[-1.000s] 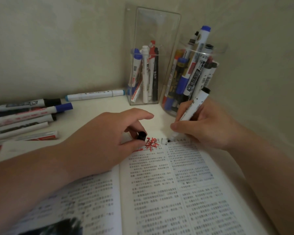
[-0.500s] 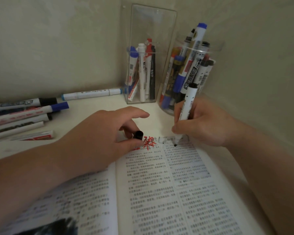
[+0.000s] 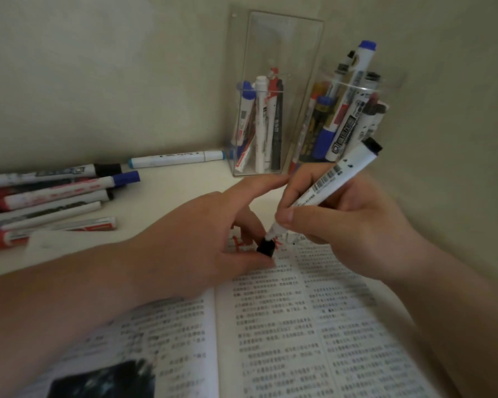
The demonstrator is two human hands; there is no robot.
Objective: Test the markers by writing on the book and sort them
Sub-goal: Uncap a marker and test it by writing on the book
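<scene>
Paper book [image 3: 285, 326]: lies open at 6 o'clock in my view, its printed columns facing me; both my forearms cross its pages.
Left hand [image 3: 196, 242]: rests near the top of the book, with my thumb and a curled finger pinching the black cap [image 3: 266, 247]; my index finger stretches straight toward 1 o'clock.
Right hand [image 3: 354, 222]: at 3 o'clock of the cap, my fingers wrapped round the white marker [image 3: 337, 179], thumb pressed on its barrel.
White marker: tilted, black tail up toward 1 o'clock, nib end down and touching the cap's mouth.
Red scribble [image 3: 235, 242]: at the page top, partly hidden behind my left fingers.
Loose markers [image 3: 55, 193]: a row lying flat on the table [image 3: 170, 193] at 9 o'clock, beyond my left forearm.
Square holder [image 3: 279, 47]: clear, upright at 12 o'clock by the wall, with several markers standing inside.
Round cup [image 3: 393, 81]: clear, just beside the holder at 1 o'clock and crowded with markers; my right hand and marker cover its base.
</scene>
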